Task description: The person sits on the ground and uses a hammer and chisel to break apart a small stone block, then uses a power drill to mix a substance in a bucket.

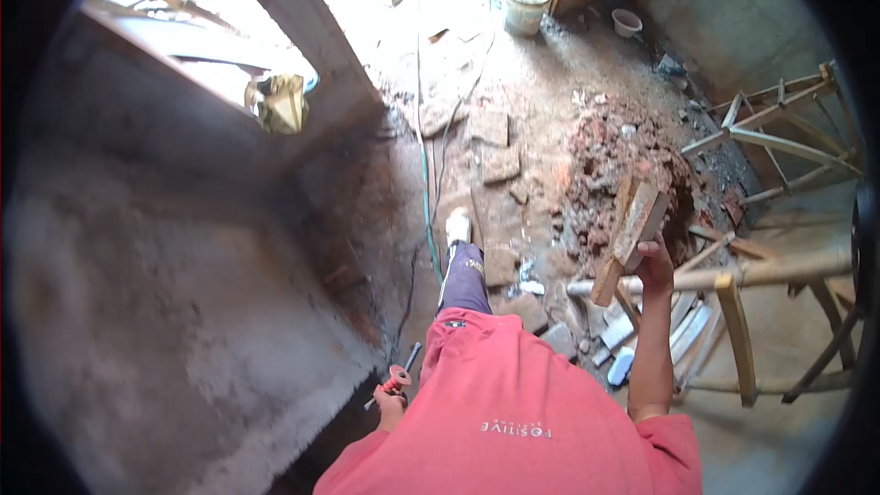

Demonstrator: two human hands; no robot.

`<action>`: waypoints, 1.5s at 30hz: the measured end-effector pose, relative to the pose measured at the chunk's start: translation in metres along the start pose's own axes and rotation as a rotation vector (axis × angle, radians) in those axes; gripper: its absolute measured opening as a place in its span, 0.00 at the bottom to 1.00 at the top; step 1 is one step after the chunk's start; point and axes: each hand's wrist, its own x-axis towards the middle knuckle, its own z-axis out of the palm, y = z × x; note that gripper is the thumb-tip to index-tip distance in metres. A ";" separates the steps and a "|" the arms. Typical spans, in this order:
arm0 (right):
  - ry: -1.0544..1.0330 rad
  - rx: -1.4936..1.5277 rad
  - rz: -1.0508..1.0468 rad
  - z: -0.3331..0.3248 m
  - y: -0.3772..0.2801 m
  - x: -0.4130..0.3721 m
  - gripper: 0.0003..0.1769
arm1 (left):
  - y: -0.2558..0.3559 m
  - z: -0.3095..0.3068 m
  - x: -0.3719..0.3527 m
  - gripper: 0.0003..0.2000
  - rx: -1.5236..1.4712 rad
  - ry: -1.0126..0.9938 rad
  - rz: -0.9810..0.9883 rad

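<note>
- Your left hand [389,403] is low by your hip, fingers closed round a red-handled tool [400,377]; its dark shaft sticks up and away from the hand, towards the wall
- The grey plastered wall [137,312] stands just to the outer side of that hand, with the tool's tip near it; whether it touches cannot be told
- Your right hand [654,266] is raised at arm's length and clamped on the lower part of a wooden block [629,225], which rises tilted above the hand
- Beyond that hand and the block lies a heap of red brick rubble [623,151]
- A wooden trestle [779,270] stands just to the outer side of the right hand, one pale rail passing close under it
- Between your two hands, further forward, your foot [458,225] rests on the floor beside a green hose [426,202]
- Well beyond both hands a white bucket [525,7] stands by the doorway
</note>
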 end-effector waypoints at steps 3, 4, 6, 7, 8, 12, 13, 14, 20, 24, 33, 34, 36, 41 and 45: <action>0.200 0.046 0.000 -0.007 -0.007 0.077 0.32 | 0.009 0.112 -0.035 0.19 0.292 -0.606 0.299; 0.202 0.046 0.009 -0.034 0.002 0.096 0.32 | 0.022 0.176 -0.091 0.19 0.177 -0.510 0.104; 0.245 0.235 0.116 -0.097 0.018 0.132 0.31 | 0.042 0.282 -0.196 0.20 0.236 -0.570 0.019; 0.252 0.176 0.116 -0.087 0.000 0.141 0.29 | 0.045 0.331 -0.226 0.21 0.297 -0.619 0.048; 0.272 0.182 0.088 -0.079 -0.017 0.151 0.28 | 0.047 0.374 -0.222 0.22 0.273 -0.825 -0.017; 0.309 0.222 0.029 -0.179 -0.024 0.184 0.20 | 0.027 0.531 -0.314 0.22 0.381 -0.864 -0.016; 0.442 0.271 0.025 -0.158 -0.043 0.187 0.17 | 0.016 0.564 -0.336 0.21 0.485 -0.718 0.151; 0.414 0.288 -0.015 -0.193 -0.034 0.200 0.21 | 0.002 0.587 -0.355 0.20 0.430 -0.840 0.162; 0.383 0.230 0.049 -0.254 -0.095 0.316 0.32 | -0.101 0.647 -0.338 0.14 0.331 -0.715 0.157; 0.409 0.137 0.043 -0.298 -0.134 0.435 0.26 | -0.189 0.634 -0.314 0.19 -0.064 -0.448 -0.098; 0.052 -0.212 0.120 -0.267 -0.218 0.685 0.30 | -0.290 0.589 -0.362 0.18 -0.483 -0.071 0.046; -0.051 -0.206 0.132 -0.275 -0.216 0.714 0.28 | -0.291 0.598 -0.362 0.19 -0.493 -0.079 0.011; -0.137 -0.113 0.120 -0.272 -0.216 0.748 0.12 | -0.298 0.614 -0.365 0.19 -0.488 -0.095 0.003; -0.189 -0.045 0.226 -0.281 -0.220 0.807 0.11 | -0.294 0.688 -0.387 0.23 -0.340 -0.111 -0.014; -0.093 -0.049 0.324 -0.295 -0.236 0.850 0.17 | -0.287 0.754 -0.421 0.22 -0.215 -0.271 0.031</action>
